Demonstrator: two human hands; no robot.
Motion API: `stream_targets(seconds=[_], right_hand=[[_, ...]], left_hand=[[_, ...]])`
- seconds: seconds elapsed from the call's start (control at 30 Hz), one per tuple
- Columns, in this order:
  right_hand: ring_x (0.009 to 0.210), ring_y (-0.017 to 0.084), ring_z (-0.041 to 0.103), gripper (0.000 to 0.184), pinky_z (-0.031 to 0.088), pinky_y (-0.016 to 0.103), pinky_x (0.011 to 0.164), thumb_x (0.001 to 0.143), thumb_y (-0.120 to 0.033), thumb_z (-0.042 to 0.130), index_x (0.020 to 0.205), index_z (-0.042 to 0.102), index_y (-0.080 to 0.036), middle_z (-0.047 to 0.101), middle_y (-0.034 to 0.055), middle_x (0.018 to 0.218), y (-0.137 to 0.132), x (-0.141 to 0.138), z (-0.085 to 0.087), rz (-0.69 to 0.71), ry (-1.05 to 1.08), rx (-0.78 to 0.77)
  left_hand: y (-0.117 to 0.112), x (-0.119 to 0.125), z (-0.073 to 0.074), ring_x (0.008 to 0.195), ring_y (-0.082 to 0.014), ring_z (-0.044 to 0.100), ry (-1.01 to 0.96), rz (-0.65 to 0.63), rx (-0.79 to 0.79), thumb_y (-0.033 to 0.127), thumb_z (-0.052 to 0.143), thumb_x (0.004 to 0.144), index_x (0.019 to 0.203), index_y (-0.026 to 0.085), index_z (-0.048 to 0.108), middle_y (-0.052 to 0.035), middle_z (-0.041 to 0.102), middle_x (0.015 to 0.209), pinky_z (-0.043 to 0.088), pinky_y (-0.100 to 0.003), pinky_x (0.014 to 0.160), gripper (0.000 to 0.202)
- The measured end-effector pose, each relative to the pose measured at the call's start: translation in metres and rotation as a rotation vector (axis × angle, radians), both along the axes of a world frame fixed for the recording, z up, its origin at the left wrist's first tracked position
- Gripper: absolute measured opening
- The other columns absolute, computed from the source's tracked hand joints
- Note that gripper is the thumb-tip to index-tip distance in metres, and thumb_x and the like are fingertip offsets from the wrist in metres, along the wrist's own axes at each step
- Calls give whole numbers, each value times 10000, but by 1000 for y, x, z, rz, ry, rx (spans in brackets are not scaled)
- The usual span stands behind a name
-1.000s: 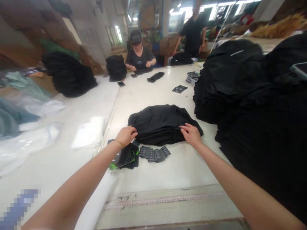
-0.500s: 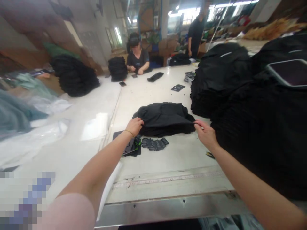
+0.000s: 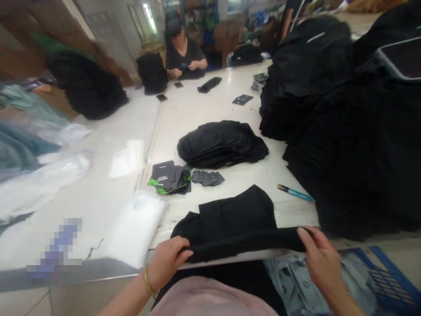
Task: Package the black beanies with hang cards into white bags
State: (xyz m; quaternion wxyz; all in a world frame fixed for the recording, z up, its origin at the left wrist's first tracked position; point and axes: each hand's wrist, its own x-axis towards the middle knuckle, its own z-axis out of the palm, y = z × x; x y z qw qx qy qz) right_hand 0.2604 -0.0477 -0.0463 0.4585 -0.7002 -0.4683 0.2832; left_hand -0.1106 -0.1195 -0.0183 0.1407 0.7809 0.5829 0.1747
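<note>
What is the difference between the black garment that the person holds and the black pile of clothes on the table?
The black garment is one single piece, spread out, while the black clothing pile is a thick, rounded stack. The left hand and right hand grip the garment's edge, but no hand touches the pile. The garment is nearer the person than the pile on the table. Both are dark black fabric.

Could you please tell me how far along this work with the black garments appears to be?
Done: a small stack of black garments looks finished, lying near black-and-green cards. In hand: one black garment, held up by the left hand and right hand. Left: the much larger black garment heap on the right.
</note>
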Motion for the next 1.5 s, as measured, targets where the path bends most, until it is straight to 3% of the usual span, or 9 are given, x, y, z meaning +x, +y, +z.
stream_targets(seconds=[0.3, 0.43, 0.57, 0.73, 0.93, 1.1, 1.23, 1.37, 1.5], right_hand=[[883, 264, 576, 345, 449, 420, 804, 828, -375, 406, 993, 586, -131, 641, 151, 924, 109, -63, -19, 264, -515, 304], [1147, 279, 457, 416, 362, 442, 947, 845, -319, 422, 1206, 493, -125, 530, 179, 1219, 94, -78, -32, 505, -751, 399], [1253, 273, 357, 423, 283, 481, 1005, 854, -334, 420, 1262, 462, -232, 451, 91, 1342, 72, -61, -48, 850, -951, 324], [1273, 293, 325, 454, 273, 513, 1007, 845, -337, 439, 1266, 455, -167, 419, 141, 1359, 61, -61, -44, 864, -947, 338], [1252, 258, 365, 451, 297, 478, 1025, 804, -196, 490, 1253, 462, -163, 491, 100, 1309, -25, -149, -31, 1160, -741, 567], [1099, 236, 529, 365, 404, 469, 940, 789, -96, 439, 1105, 592, -196, 636, 93, 1120, -47, -173, -41, 1003, -399, 391], [1010, 205, 590, 276, 444, 418, 914, 797, -210, 459, 1016, 625, -229, 669, 51, 1049, -37, -141, -38, 613, 435, -59], [967, 240, 613, 217, 501, 422, 835, 725, -331, 546, 874, 640, -205, 695, 52, 941, -23, -117, -36, 145, 985, -324], [977, 263, 602, 280, 526, 423, 784, 688, -346, 601, 917, 595, -185, 674, 82, 962, -27, -106, -31, 51, 987, -411]], left_hand=[[44, -12, -25, 641, -180, 539, -325, 582, -303, 458, 204, 877, 603, 194, 471, -7, 543, 595, 402, -295, 631, 465], [29, -20, -39, 756, -192, 577, -404, 579, -302, 457, 259, 869, 823, 190, 554, -26, 617, 760, 417, -305, 703, 400], [11, -25, -42, 544, -162, 527, -244, 637, -335, 426, 388, 839, 896, 202, 536, 35, 512, 539, 380, -261, 546, 275], [19, -31, -30, 733, -175, 573, -46, 509, -276, 374, 422, 842, 975, 211, 547, -32, 610, 824, 423, -292, 682, 245], [85, 18, -10, 807, -150, 571, -271, 75, -196, 307, 413, 853, 958, 211, 580, -17, 643, 882, 437, -269, 764, 220], [129, 59, -22, 862, -153, 571, -176, -237, -361, 264, 373, 869, 1005, 221, 592, 5, 680, 885, 419, -268, 817, 262], [114, 49, -31, 863, -160, 573, -205, -298, -377, 323, 322, 893, 1019, 237, 593, 8, 682, 896, 399, -267, 828, 311], [88, 48, -31, 787, -170, 573, -266, -189, -361, 399, 223, 911, 914, 235, 621, -13, 658, 831, 393, -274, 777, 430], [76, 70, -40, 764, -205, 560, -147, 41, -327, 472, 462, 813, 973, 213, 589, -20, 622, 741, 384, -326, 784, 330]])
